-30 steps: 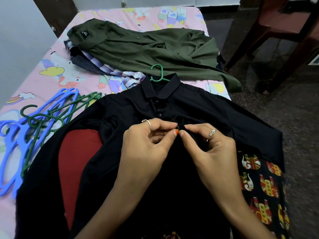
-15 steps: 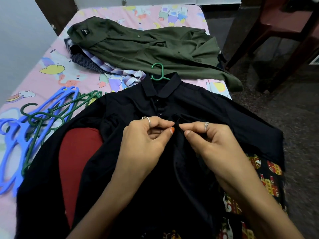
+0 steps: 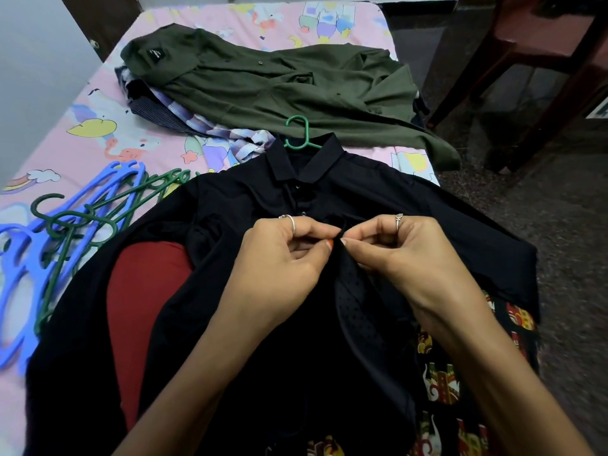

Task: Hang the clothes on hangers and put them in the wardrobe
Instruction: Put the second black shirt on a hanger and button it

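So the black shirt [image 3: 378, 192] is laid at the bed's near edge with a green hanger [image 3: 301, 133] already in its collar. Its placket is pinched by the left hand [image 3: 283, 255] and right hand [image 3: 401, 255], so buttoning seems underway. Next it'd probably need lifting by the hook, wardrobe-bound.

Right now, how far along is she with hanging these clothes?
Early. The black shirt is already on a green hanger; her left hand and right hand pinch its front, apparently buttoning. The green shirt and spare hangers wait on the bed.
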`<action>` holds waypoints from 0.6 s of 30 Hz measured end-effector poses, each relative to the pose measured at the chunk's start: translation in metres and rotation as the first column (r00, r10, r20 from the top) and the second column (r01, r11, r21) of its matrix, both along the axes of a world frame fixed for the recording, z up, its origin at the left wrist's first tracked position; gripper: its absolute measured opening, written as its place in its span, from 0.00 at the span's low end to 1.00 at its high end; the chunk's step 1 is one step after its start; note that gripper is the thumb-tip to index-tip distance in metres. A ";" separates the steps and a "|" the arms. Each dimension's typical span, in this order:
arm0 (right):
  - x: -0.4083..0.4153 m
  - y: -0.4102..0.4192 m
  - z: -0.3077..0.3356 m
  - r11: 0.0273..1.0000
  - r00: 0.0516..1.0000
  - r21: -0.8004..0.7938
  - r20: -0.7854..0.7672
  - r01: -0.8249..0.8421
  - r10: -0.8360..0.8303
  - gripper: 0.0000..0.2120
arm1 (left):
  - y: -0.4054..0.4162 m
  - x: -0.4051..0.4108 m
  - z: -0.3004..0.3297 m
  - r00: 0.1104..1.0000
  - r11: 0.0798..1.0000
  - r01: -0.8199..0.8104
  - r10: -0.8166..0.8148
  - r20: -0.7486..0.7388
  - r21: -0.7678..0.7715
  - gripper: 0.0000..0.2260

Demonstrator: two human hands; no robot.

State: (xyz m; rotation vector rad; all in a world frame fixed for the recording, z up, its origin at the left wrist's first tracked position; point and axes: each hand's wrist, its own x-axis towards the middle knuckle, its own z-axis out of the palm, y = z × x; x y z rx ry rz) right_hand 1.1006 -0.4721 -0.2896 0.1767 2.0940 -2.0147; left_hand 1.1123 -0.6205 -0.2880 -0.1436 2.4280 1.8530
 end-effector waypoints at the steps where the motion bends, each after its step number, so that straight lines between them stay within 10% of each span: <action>1: -0.001 0.000 -0.001 0.999 1.000 0.039 -0.009 0.010 -0.010 0.03 | 0.002 0.000 0.000 1.000 1.000 -0.013 0.013 -0.011 -0.006 0.08; 10: 0.016 -0.026 -0.021 0.890 0.856 0.348 -0.510 0.294 -0.083 0.02 | 0.019 -0.005 -0.013 0.963 0.948 -0.260 0.268 -0.015 0.184 0.05; 18: 0.019 -0.035 -0.030 0.936 0.831 0.044 -0.476 0.348 -0.287 0.05 | 0.026 -0.002 -0.018 0.937 0.875 -0.331 0.349 0.014 0.353 0.10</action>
